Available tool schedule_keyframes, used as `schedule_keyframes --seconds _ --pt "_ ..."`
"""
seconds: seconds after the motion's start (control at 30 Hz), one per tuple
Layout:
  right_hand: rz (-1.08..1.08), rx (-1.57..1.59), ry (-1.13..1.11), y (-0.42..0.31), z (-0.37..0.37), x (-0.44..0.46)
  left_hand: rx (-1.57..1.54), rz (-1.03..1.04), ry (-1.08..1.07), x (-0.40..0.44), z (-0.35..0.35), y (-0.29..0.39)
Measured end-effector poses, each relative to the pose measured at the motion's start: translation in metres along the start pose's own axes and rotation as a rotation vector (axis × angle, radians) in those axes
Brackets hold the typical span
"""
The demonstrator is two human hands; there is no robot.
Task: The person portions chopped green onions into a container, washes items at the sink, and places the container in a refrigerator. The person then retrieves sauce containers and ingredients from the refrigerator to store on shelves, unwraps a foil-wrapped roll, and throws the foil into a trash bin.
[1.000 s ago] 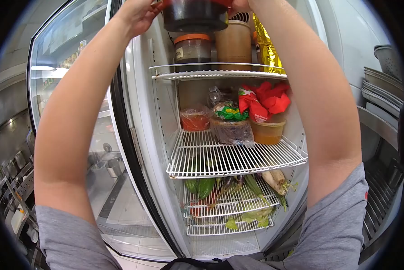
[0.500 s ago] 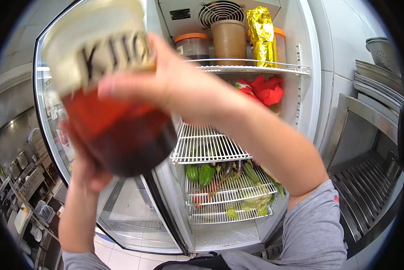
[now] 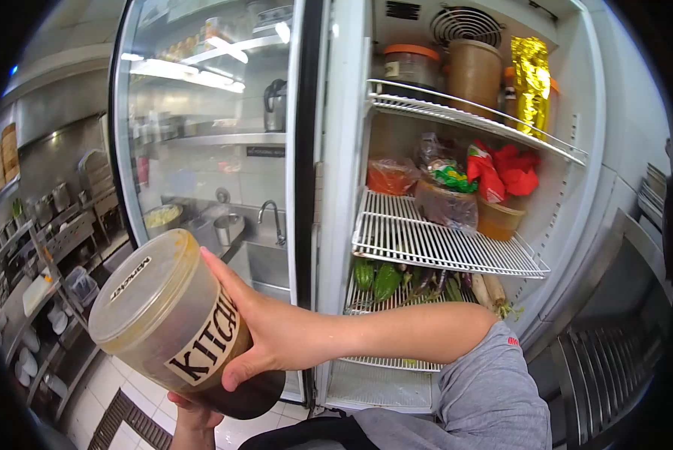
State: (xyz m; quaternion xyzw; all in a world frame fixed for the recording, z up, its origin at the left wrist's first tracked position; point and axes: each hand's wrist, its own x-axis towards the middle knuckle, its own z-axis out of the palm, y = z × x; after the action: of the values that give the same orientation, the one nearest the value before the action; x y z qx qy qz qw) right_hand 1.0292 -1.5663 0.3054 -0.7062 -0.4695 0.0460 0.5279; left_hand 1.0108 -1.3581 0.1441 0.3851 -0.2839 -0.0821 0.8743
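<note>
A large plastic tub [image 3: 168, 315] with a translucent lid [image 3: 145, 281] is held tilted at the lower left. Its label reads "KITCH" before my fingers cover the rest, and dark contents show in the lower part. My right hand [image 3: 265, 326] is closed around the near side, thumb pressed on the wall below the label. Under the base, my left hand [image 3: 194, 416] supports it with bent fingers, partly hidden by the tub. The open glass fridge door [image 3: 303, 187] stands just behind the tub.
The fridge stands open at right. Its upper wire shelf [image 3: 471, 112] bears tubs and a gold foil pack [image 3: 530, 86]; the middle shelf [image 3: 449, 236] holds bagged food and red packages. Vegetables, including a green cucumber [image 3: 387, 281], lie lower. Steel racks [image 3: 51, 300] line the left.
The tub has come down from high in front of me to the lower left, both hands still on it. My view has swung left, bringing more of the door into sight.
</note>
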Motion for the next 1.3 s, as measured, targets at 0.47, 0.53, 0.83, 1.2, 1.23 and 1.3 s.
schedule_keyframes --seconds 0.47,0.53,0.83,1.2,1.23,1.3 --pt "-0.443 -0.741 0.67 -0.125 -0.154 0.027 0.116 0.237 0.357 -0.074 -0.035 0.029" --pt "-0.318 -1.233 0.881 -0.166 -0.275 0.033 0.14 0.267 0.32 -0.084 -0.052 0.028" --pt "0.651 -2.313 0.409 -0.161 -0.485 0.042 0.151 0.412 0.49 -0.103 -0.092 0.007" --pt "0.587 -2.129 0.374 -0.18 -0.434 0.02 0.139 0.432 0.507 -0.103 -0.113 0.005" --pt "0.507 -2.084 0.383 -0.187 -0.423 0.014 0.154 0.425 0.486 -0.103 -0.111 0.009" --pt "0.481 -2.077 0.438 -0.199 -0.415 0.0 0.183 0.414 0.445 -0.104 -0.11 0.016"
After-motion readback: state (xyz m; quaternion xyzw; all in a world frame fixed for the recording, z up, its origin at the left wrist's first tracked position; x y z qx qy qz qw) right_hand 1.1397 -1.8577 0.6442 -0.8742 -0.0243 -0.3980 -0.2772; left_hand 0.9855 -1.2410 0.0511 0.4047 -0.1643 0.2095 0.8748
